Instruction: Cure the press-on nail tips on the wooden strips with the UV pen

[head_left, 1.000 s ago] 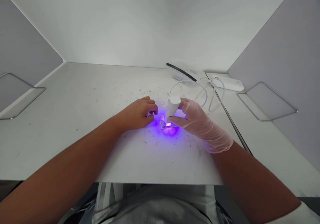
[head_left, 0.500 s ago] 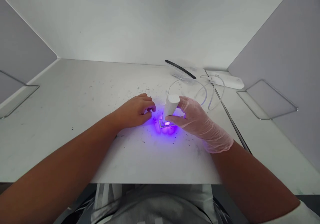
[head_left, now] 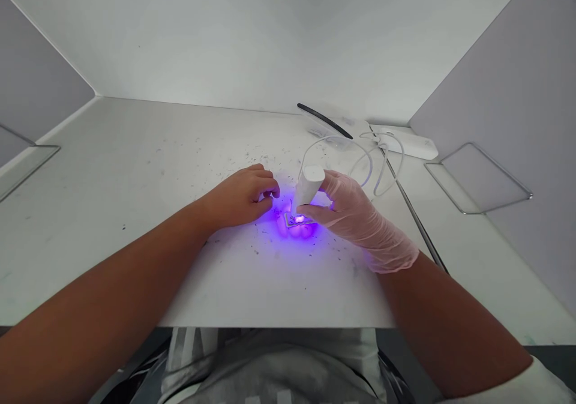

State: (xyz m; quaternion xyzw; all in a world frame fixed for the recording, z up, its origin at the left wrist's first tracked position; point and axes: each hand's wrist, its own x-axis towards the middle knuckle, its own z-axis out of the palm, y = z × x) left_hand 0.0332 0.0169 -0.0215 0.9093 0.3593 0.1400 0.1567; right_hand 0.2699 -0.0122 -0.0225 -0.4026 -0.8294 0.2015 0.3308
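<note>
My right hand (head_left: 344, 207), in a thin pinkish see-through glove, grips a white handheld UV lamp (head_left: 310, 182) upright between thumb and fingers. Violet light spills from the lamp's lower end onto a small flat rectangular piece (head_left: 290, 220) on the table; the lamp and my fingers partly cover it, and I cannot make out what it is. My left hand (head_left: 243, 197), bare, rests on the table just left of the glow. Its fingers are loosely curled in, with nothing visible in them.
A thin white cable (head_left: 335, 137) loops behind the lamp toward a long white power strip (head_left: 407, 143). At the back lies a clear piece with a black curved edge (head_left: 324, 120). Wire frames (head_left: 479, 179) stick out from both side walls. Dark specks dot the white table (head_left: 148, 152).
Both hands and the lamp hold their places on the table, with the light still on. The whole view has shifted very slightly.
</note>
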